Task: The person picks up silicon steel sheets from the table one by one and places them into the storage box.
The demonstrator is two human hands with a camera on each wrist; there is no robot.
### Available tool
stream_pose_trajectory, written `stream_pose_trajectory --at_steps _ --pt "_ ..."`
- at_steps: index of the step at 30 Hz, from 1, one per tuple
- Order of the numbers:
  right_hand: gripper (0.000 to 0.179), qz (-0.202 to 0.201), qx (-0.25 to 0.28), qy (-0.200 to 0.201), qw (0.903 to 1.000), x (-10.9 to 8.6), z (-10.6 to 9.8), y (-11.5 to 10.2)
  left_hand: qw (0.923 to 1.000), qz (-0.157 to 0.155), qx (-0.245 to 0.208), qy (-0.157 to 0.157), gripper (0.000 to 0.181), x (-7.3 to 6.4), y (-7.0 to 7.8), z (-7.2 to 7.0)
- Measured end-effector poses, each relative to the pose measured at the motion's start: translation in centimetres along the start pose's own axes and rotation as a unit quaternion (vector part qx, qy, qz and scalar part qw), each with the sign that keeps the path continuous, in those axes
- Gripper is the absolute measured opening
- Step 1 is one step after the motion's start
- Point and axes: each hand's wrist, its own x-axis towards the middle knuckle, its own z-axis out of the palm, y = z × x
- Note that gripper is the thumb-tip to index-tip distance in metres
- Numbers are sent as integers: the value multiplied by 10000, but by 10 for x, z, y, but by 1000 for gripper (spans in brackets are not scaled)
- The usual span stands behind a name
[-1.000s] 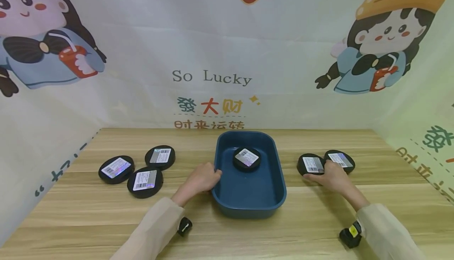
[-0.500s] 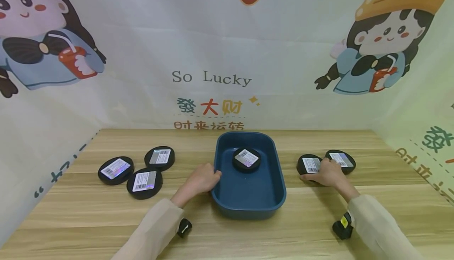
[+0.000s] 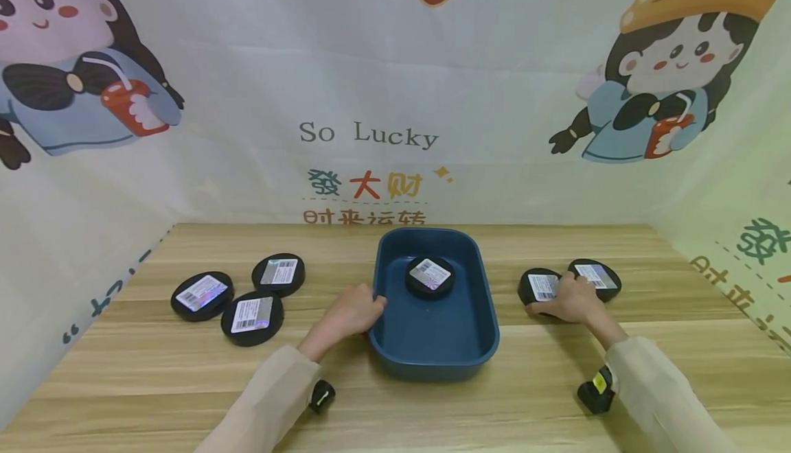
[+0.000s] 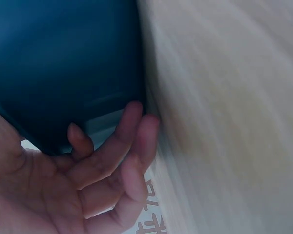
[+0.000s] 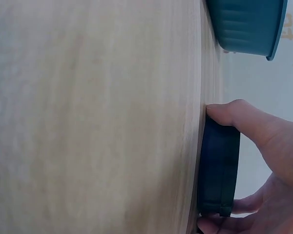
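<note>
My left hand (image 3: pixel 353 310) grips the left rim of a dark blue plastic bin (image 3: pixel 432 346). In the left wrist view its curled fingers (image 4: pixel 132 141) lie against the bin's outer wall. One black round case (image 3: pixel 430 277) with a white barcode label lies inside, toward the back. On the right, my right hand (image 3: pixel 575 300) holds another black round case (image 3: pixel 542 287), still at table level. Thumb and fingers span opposite sides of that case (image 5: pixel 219 168) in the right wrist view. A matching case (image 3: pixel 602 280) lies just beyond the hand, partly covered by its fingers.
Left of the bin, three more labelled black round cases lie on the wooden table (image 3: pixel 154 384): a left one (image 3: pixel 202 296), a front one (image 3: pixel 253 318) and a back one (image 3: pixel 279 274). A printed cloth (image 3: pixel 371 82) rises behind the table and at both sides.
My right hand has shifted slightly left, closing round the nearer of the two right-hand cases. The two cases now sit a little farther apart. My left hand and the bin have stayed put.
</note>
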Motion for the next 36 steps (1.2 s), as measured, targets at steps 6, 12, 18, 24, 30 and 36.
stream_pose_trajectory --at_steps 6,12,18,24,30,36 --pt "85 -43 -32 24 10000 -1 0 0 10000 15 10 10 27 0 0 0" --pt "82 -205 43 256 9995 -4 0 1 10000 25 46 11 28 0 0 -1" --pt "81 -228 366 326 9985 -8 0 1 10000 5 94 -16 29 -1 1 -1" --pt "84 -109 769 369 9963 -10 1 -3 9999 7 108 -3 28 -1 0 -1" --pt "85 -321 1174 673 9903 -12 3 -6 10000 30 91 -10 27 0 0 -1" --pt "87 -403 1439 949 9842 -15 2 -11 10000 26 84 -8 27 0 0 -1"
